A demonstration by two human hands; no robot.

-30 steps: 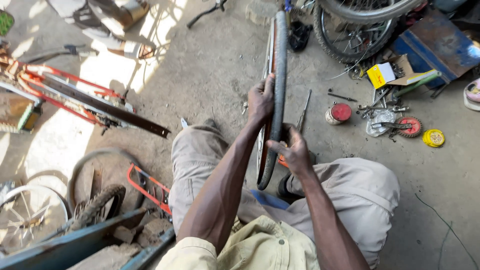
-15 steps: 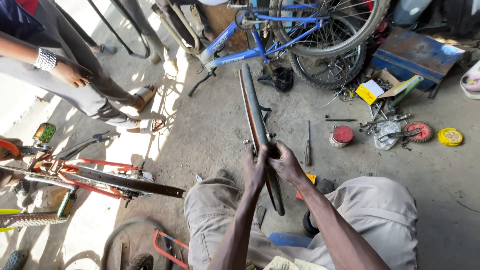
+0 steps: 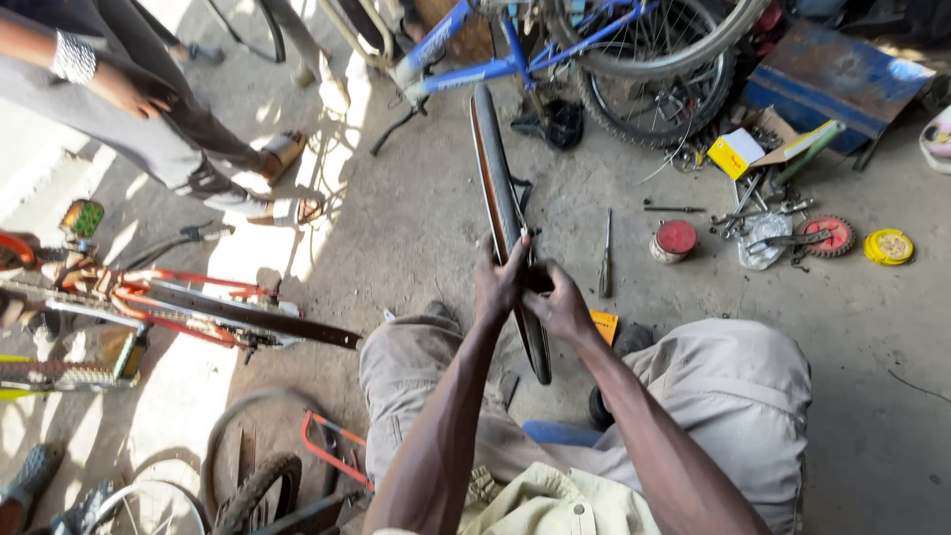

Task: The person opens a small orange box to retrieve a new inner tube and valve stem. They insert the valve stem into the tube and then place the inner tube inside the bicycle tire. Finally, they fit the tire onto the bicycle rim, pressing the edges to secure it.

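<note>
Left hand [image 3: 498, 282], right hand [image 3: 561, 305] (both gripping), bicycle tyre [image 3: 500, 203]

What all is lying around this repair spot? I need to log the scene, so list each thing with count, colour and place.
bicycle tyre: one, black with a reddish sidewall, upright on the floor at centre, held in both hands
blue bicycle: one, blue, top centre
red bicycle frame: one, red, lying at left
screwdriver: one, metal, on the floor right of the tyre
round tins: three, two red and one yellow, right
small box: one, yellow, upper right
blue metal box: one, top right
another person: one, grey trousers, upper left
left hand: gripping the tyre
right hand: gripping the tyre
</note>
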